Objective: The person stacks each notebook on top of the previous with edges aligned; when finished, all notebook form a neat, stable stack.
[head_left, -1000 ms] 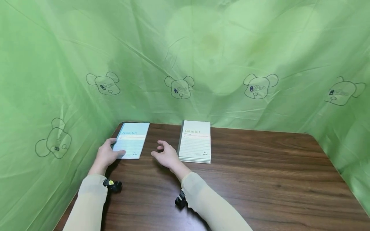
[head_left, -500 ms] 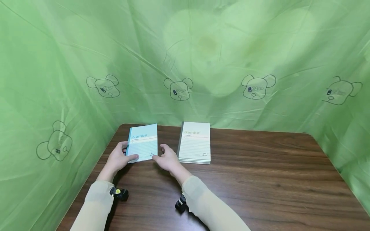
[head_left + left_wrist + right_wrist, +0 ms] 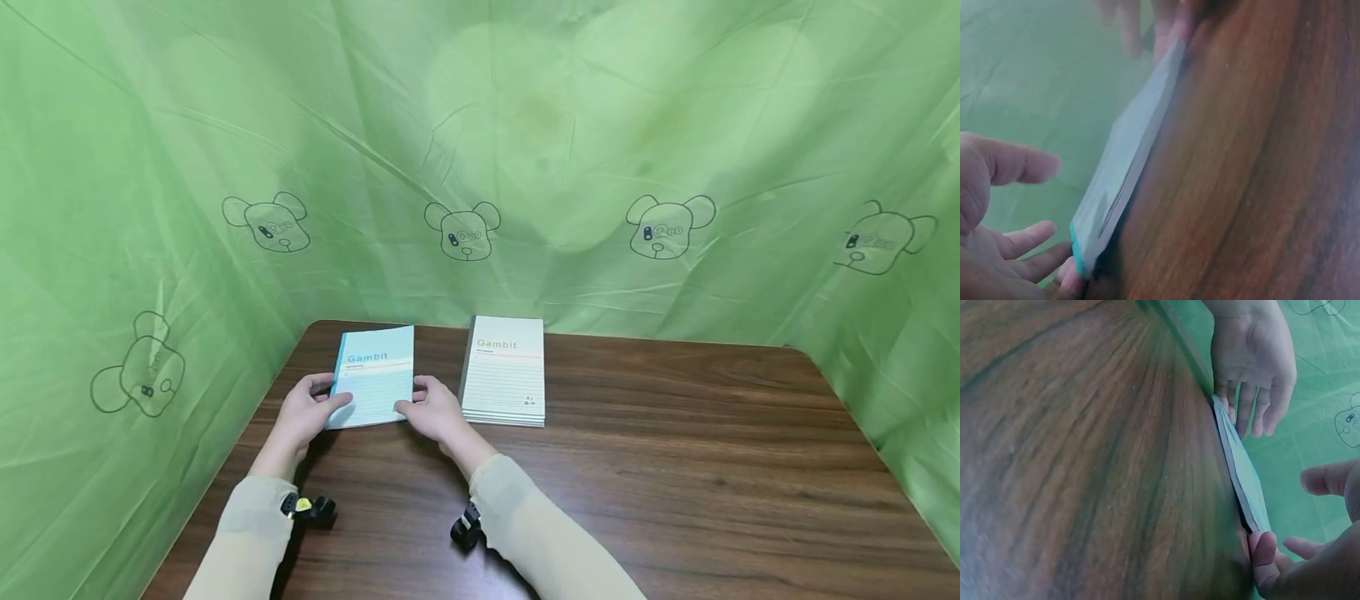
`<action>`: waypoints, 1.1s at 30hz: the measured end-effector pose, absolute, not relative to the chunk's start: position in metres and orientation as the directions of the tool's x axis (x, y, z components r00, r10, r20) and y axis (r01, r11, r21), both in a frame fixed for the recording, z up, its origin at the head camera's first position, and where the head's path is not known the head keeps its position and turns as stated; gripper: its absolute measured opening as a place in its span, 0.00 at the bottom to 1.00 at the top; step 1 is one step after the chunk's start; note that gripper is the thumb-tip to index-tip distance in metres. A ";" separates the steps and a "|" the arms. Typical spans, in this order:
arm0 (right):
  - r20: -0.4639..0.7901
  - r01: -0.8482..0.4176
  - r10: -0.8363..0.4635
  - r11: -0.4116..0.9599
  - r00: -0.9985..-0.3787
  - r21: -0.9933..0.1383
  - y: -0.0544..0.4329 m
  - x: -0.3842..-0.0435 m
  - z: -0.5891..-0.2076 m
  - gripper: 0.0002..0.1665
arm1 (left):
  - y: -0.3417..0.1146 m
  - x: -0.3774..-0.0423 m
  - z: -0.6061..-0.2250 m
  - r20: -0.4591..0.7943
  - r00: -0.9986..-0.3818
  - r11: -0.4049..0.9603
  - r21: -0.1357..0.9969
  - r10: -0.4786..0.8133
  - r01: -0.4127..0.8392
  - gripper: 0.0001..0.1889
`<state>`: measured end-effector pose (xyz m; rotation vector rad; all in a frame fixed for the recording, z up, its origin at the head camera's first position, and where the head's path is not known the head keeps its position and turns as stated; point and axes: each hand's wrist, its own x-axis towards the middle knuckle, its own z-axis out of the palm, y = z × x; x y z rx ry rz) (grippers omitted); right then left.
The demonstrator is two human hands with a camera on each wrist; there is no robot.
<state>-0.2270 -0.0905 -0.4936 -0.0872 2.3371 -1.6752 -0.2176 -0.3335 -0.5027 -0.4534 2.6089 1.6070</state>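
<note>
A light-blue Gambit notebook (image 3: 372, 375) lies near the table's back left, slightly turned. My left hand (image 3: 302, 412) is at its spine side. In the left wrist view, the fingertips touch the notebook's teal spine (image 3: 1077, 247), while the thumb stays raised off the cover. My right hand (image 3: 438, 412) is at the opposite edge. The right wrist view has its fingers (image 3: 1265, 550) against the notebook's edge and the thumb apart from the cover. Whether any fingertips reach beneath the notebook is hidden. To the right lies a neat stack of pale Gambit notebooks (image 3: 504, 375) with a dark spine.
The brown wood-grain table (image 3: 675, 467) extends far to the right of the stack. Green curtain cloth (image 3: 555, 167) with bear-head drawings hangs along the back and both sides, close to the table's edges.
The blue notebook has shifted right and a little nearer, and its tilt has changed. My left hand has moved right with it. My right hand now touches its right edge. The stack stays put.
</note>
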 end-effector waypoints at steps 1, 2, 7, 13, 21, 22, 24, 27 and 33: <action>-0.186 0.112 -0.198 0.334 -0.963 -0.936 -0.091 -0.227 -0.493 0.40 | -0.334 -0.217 -0.502 -0.187 -0.955 0.410 0.871 -0.230 -0.270 0.37; -0.189 0.116 -0.197 0.332 -0.962 -0.936 -0.091 -0.227 -0.493 0.40 | -0.333 -0.217 -0.502 -0.184 -0.953 0.398 0.877 -0.239 -0.269 0.36; -0.190 0.130 -0.180 0.300 -0.965 -0.945 -0.090 -0.226 -0.492 0.36 | -0.332 -0.217 -0.502 -0.175 -0.938 0.323 0.906 -0.301 -0.273 0.32; -0.203 0.158 -0.164 0.253 -0.965 -0.955 -0.089 -0.223 -0.496 0.34 | -0.333 -0.215 -0.502 -0.239 -0.928 0.246 0.918 -0.285 -0.311 0.35; -0.215 0.198 -0.197 0.101 -0.957 -0.975 -0.088 -0.223 -0.502 0.33 | -0.337 -0.210 -0.502 -0.268 -0.937 0.256 0.911 -0.225 -0.323 0.35; -0.219 0.206 -0.203 0.083 -0.954 -0.975 -0.088 -0.224 -0.503 0.34 | -0.337 -0.210 -0.502 -0.274 -0.935 0.253 0.910 -0.224 -0.327 0.34; -0.232 0.224 -0.209 0.062 -0.950 -0.973 -0.088 -0.225 -0.503 0.34 | -0.338 -0.210 -0.501 -0.287 -0.933 0.236 0.912 -0.218 -0.336 0.33; -0.230 0.220 -0.209 0.070 -0.951 -0.973 -0.087 -0.225 -0.502 0.35 | -0.337 -0.209 -0.500 -0.296 -0.934 0.212 0.918 -0.199 -0.336 0.31; -0.156 0.136 -0.199 0.111 -0.967 -0.984 -0.082 -0.222 -0.490 0.36 | -0.336 -0.207 -0.492 -0.256 -0.948 0.201 0.935 -0.186 -0.292 0.29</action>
